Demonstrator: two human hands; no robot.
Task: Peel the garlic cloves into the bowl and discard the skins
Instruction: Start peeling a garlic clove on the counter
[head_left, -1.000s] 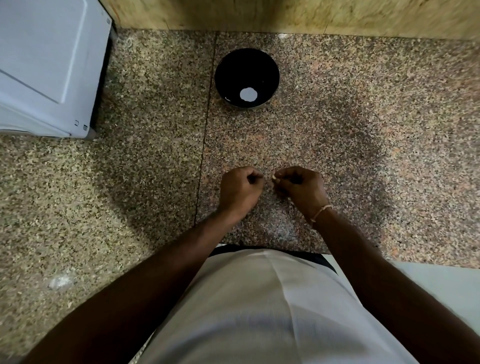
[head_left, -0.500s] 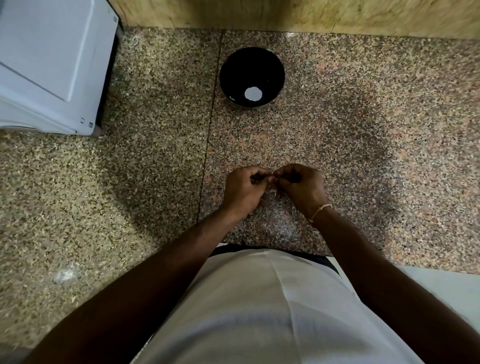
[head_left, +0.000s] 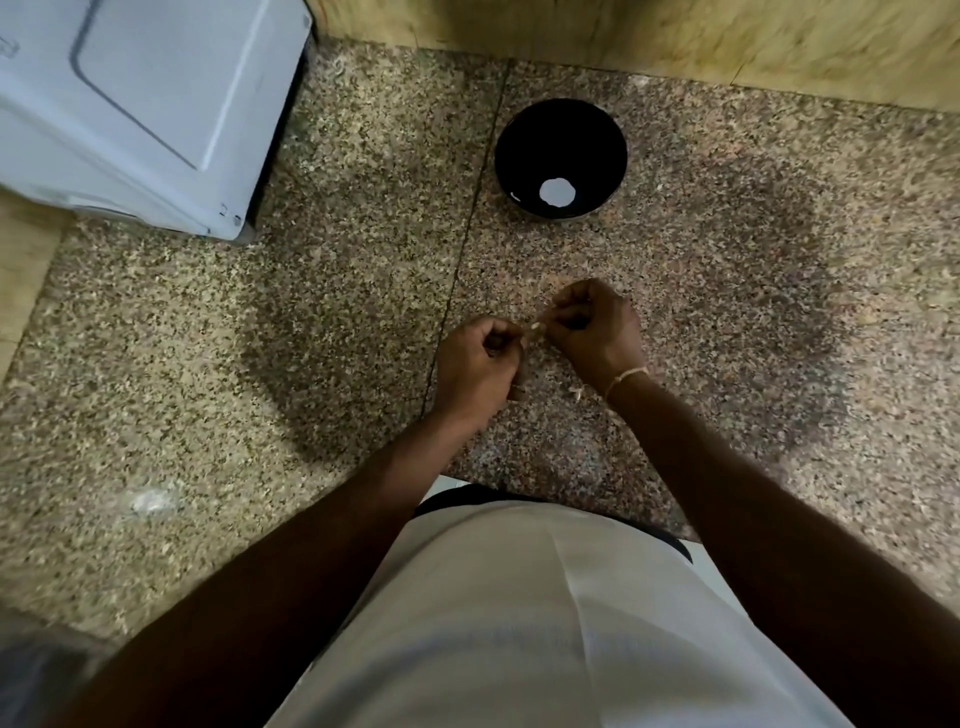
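I see my left hand (head_left: 475, 358) and right hand (head_left: 592, 327) both pinch one small clove (head_left: 535, 327) between them. The bowl (head_left: 561, 156) sits straight ahead, nearer my right hand.

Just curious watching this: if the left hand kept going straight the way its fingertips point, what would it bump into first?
The left hand points right, toward the garlic clove pinched between both hands. Past that it would meet the right hand almost at once. The black bowl lies farther up the counter, off that line.
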